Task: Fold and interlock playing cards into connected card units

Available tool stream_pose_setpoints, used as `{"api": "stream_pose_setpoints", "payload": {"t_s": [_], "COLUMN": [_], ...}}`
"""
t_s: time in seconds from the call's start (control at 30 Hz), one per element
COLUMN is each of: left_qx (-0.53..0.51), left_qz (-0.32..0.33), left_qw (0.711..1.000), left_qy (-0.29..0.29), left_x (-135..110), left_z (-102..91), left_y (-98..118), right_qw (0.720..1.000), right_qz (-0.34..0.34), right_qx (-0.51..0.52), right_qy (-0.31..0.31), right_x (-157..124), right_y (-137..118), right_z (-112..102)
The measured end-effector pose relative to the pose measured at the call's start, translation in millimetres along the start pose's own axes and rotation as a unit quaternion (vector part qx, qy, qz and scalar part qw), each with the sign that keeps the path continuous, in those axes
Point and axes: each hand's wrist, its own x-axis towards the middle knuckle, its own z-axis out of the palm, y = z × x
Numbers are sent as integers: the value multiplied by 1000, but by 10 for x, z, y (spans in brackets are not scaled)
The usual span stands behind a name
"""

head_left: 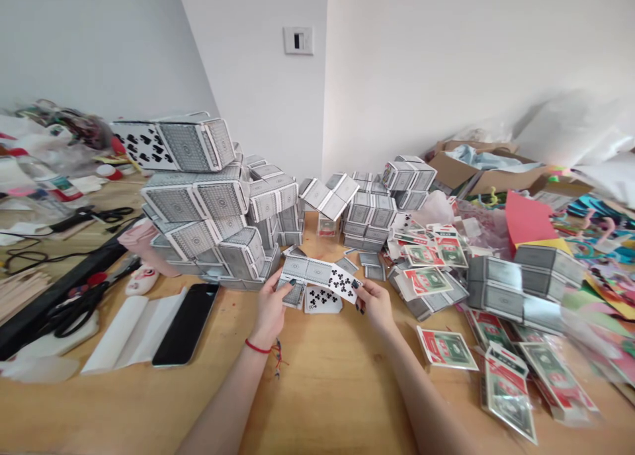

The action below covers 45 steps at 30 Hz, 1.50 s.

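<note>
Both of my hands hold a folded strip of joined playing cards (317, 276) just above the wooden table (322, 389). My left hand (270, 309), with a red string on its wrist, grips the strip's left end with fingers closed. My right hand (374, 303) pinches the right end, where a clubs card faces up. A loose clubs card (322, 299) lies under the strip. Behind my hands stand stacks of cubes made from grey-backed cards (213, 204).
A black phone (186, 323) lies on white paper at left, beside scissors (74, 309) and a black bar. More card cubes (516, 283) and red-green card packets (446, 349) lie at right. Cardboard boxes and coloured paper (526, 220) fill the far right.
</note>
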Motion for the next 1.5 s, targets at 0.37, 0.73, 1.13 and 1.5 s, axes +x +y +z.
{"api": "stream_pose_setpoints", "payload": {"t_s": [0.37,0.73,1.13,1.5], "left_qx": [41,84,161,198], "left_qz": [18,-4,-98,-55], "left_qw": [999,995,957,970], "left_qy": [-30,-58,-218,-131], "left_x": [25,46,17,40], "left_z": [-52,-92,-199,-147], "left_y": [-16,-25,192,53], "right_qw": [999,999,996,986], "right_qz": [23,8,-12,17], "right_qx": [12,25,-48,8], "right_qy": [-23,-22,-81,-167], "right_x": [19,-11,30,-80], "right_y": [21,22,-59,-64], "right_z": [-46,-13,-162,-10]}}
